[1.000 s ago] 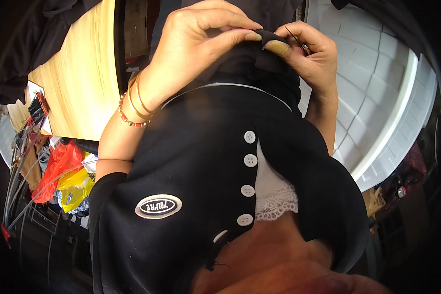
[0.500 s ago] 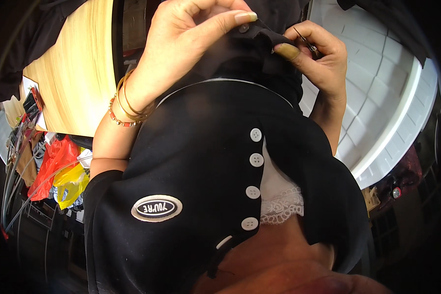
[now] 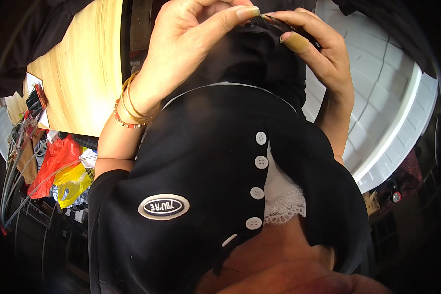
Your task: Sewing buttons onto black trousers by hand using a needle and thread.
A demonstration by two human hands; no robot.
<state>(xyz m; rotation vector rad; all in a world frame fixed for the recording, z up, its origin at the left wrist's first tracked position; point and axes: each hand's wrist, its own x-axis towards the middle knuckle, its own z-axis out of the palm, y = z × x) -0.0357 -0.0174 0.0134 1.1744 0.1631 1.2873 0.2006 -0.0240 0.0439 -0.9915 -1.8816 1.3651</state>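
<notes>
My left hand [image 3: 188,51] is closed in a pinch at the top, thumb tip against the fingers. What lies between them is too small to make out. My right hand [image 3: 326,54], its thumb wrapped in a yellowish cover, grips small dark thread snips [image 3: 278,22]. Their pointed tip reaches to the left thumb's tip. Beneath both hands black cloth [image 3: 240,54] lies in folds over my lap. Just under the left fingertips there is a small dark button, partly hidden.
A large white tub [image 3: 377,112] stands on the right. At left is a light wooden board or tabletop [image 3: 78,68], with dark cloth [image 3: 34,54] over its far corner. Red [image 3: 59,157] and yellow plastic bags [image 3: 73,186] hang below it near thin metal rods.
The right hand has let the black cloth edge drop and brought the snips' tip leftward and up to the left fingertips. The left hand stays pinched, almost in place.
</notes>
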